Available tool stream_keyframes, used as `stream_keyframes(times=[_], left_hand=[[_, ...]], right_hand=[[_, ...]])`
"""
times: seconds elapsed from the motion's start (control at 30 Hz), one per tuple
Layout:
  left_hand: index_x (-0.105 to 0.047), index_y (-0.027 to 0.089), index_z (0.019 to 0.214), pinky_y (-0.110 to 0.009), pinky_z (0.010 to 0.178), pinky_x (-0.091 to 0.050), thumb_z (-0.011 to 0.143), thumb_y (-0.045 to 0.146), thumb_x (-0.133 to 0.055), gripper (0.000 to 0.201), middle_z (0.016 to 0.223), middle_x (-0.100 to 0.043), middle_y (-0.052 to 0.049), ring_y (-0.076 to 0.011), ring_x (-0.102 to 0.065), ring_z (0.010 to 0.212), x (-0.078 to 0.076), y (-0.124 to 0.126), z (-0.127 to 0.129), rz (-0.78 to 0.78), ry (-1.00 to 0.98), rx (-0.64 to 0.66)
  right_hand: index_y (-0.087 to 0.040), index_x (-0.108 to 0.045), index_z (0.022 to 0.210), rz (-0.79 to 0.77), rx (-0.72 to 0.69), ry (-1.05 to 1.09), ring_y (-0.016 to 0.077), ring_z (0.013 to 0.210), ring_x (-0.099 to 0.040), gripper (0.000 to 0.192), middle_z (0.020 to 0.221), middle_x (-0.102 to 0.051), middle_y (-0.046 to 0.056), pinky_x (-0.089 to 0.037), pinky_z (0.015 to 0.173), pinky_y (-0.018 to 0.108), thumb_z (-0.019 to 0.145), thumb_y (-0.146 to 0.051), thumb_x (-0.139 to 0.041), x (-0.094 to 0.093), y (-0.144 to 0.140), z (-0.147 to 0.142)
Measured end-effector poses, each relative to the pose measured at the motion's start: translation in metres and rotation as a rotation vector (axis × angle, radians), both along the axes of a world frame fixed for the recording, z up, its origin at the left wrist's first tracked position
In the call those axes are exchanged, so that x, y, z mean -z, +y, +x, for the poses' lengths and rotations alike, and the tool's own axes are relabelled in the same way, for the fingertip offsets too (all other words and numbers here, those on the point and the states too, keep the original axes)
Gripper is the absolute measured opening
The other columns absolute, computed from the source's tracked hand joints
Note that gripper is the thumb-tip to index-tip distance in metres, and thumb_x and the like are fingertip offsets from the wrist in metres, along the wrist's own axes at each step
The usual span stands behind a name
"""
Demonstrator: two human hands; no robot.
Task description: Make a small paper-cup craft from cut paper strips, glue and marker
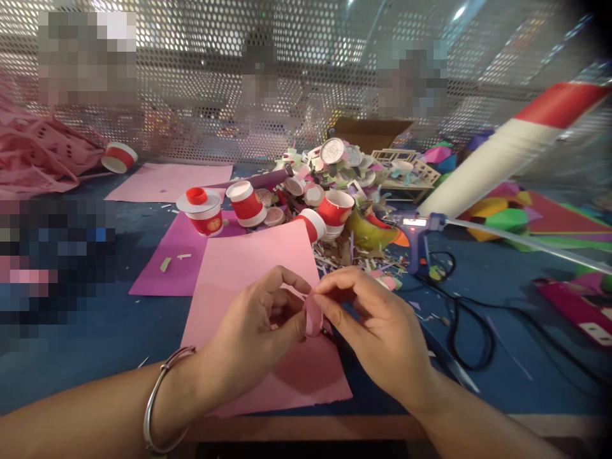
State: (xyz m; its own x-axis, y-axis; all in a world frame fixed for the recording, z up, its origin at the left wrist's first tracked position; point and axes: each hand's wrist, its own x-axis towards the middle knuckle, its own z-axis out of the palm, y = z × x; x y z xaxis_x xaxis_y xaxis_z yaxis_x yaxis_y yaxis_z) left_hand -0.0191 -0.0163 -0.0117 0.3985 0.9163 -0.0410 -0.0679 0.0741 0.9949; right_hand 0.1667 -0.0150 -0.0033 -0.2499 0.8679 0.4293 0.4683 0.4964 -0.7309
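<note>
Pink strip point(314, 319) btwn hands point(382, 325), pt. hidden

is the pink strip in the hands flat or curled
Curled: the strip bends round between left hand and right hand; cannot tell whether ends meet.

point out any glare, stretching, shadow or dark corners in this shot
In the head view, a light glares near the top, the white tube looks stretched, the top-right corner is black, pixelated blocks hide patches, and the pink sheet darkens below the left hand and right hand.
</note>
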Motion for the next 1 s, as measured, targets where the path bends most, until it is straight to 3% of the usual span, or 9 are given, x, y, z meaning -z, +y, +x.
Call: stream_keyframes(times=[0.2,0.33,1.0], left_hand=[[-0.054,0.018,0.106,-0.028,0.071,-0.054,0.096,0.027,-0.062,0.015,0.075,-0.070,0.000,-0.0134,-0.066,0.072,-0.0029,0.0003,-0.0021,-0.062,-0.048,0.025],[-0.058,0.016,0.110,-0.029,0.074,-0.054,0.093,0.038,-0.071,0.031,0.085,-0.075,-0.006,-0.0163,-0.070,0.080,-0.0032,0.0008,-0.0033,-0.132,-0.036,0.064],[-0.064,0.012,0.084,-0.019,0.065,-0.059,0.087,0.020,-0.076,0.015,0.073,-0.075,-0.003,-0.0119,-0.075,0.069,-0.0006,0.0016,0.0032,-0.243,-0.018,0.092]], right_hand=[[-0.022,-0.067,0.093,-0.066,-0.021,0.041,0.0074,0.066,-0.065,0.006,0.079,-0.069,-0.005,-0.050,0.063,0.018,0.097,-0.018,-0.065,-0.0027,-0.0016,-0.0007],[-0.022,-0.066,0.093,-0.095,-0.037,0.054,0.0069,0.066,-0.067,0.005,0.080,-0.070,-0.005,-0.051,0.062,0.017,0.097,-0.018,-0.065,-0.0032,-0.0025,-0.0013],[-0.022,-0.066,0.092,-0.142,-0.007,0.075,0.0070,0.059,-0.062,0.005,0.076,-0.068,-0.005,-0.048,0.054,0.017,0.093,-0.017,-0.066,-0.0051,0.0009,0.0013]])
